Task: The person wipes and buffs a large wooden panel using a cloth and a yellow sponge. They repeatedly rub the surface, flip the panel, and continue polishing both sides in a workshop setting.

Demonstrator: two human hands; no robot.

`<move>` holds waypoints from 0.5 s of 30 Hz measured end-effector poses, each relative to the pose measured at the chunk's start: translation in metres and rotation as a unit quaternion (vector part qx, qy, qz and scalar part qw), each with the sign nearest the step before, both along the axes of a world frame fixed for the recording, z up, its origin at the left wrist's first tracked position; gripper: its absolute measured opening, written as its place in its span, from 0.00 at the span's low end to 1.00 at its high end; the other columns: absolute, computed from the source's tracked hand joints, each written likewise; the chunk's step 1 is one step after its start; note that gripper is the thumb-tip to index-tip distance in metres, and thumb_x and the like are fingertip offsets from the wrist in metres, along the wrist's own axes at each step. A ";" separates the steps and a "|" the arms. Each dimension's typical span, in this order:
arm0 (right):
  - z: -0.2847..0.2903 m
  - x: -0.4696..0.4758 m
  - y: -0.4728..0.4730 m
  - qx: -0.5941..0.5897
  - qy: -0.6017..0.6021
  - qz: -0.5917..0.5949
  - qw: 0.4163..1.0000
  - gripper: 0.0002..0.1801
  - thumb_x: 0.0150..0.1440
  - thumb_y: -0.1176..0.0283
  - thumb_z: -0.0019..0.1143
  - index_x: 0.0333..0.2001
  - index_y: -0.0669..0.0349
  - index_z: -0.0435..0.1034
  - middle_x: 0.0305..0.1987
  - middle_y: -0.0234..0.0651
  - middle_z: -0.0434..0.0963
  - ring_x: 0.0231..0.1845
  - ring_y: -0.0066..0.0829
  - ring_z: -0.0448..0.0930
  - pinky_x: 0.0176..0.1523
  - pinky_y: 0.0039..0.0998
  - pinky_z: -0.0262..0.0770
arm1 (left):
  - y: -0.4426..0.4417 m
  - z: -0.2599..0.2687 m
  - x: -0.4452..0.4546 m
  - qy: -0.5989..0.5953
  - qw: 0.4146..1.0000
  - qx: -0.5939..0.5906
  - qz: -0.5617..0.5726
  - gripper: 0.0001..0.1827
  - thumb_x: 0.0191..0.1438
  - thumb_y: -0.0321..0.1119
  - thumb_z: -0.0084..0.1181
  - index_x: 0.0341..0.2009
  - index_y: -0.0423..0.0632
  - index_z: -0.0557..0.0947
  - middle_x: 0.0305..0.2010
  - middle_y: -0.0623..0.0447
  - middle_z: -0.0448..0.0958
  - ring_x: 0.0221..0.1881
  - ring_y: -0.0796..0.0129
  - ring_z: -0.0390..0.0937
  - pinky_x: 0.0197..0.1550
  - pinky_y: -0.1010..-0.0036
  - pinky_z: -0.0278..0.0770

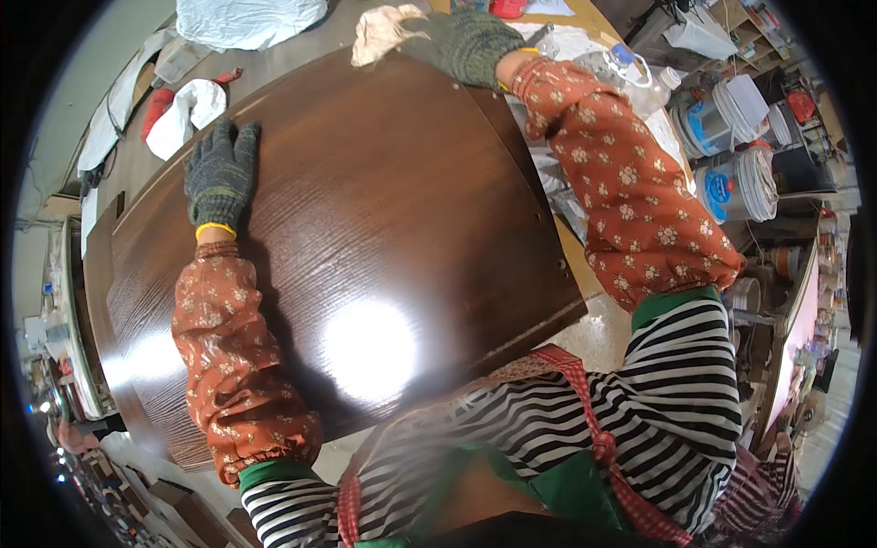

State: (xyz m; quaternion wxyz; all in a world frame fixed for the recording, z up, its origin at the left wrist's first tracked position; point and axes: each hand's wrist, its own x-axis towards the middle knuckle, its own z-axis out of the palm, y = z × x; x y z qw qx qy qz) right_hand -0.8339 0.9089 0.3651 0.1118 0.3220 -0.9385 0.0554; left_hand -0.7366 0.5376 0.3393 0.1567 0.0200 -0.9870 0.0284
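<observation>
A large dark-brown wood-grain panel point(390, 198) lies in front of me, glossy with a bright light reflection near its front edge. My left hand point(223, 168), in a grey knitted glove with a yellow cuff, rests palm down near the panel's left edge, fingers a little apart and holding nothing. At the far edge, my right hand point(469, 49), gloved the same way, grips a crumpled cream cloth point(385, 33). Part of that cloth is hidden under the fingers. Small holes show along the panel's right edge.
Plastic bottles point(658, 89) stand beyond my right forearm, with lidded buckets point(736, 185) farther right. A white plastic bag point(250, 20) lies at the back. Past the panel's far left edge are a red object point(157, 113) and white wrapping point(188, 120).
</observation>
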 end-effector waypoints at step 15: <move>-0.005 0.382 0.133 0.028 -0.084 -0.100 0.991 0.27 0.57 0.56 0.60 0.59 0.49 0.69 0.58 0.37 0.74 0.55 0.47 0.75 0.56 0.44 0.74 | 0.005 0.003 -0.011 -0.051 0.997 0.009 0.053 0.37 0.62 0.65 0.36 0.63 0.51 0.73 0.61 0.34 0.72 0.63 0.42 0.70 0.65 0.55 0.64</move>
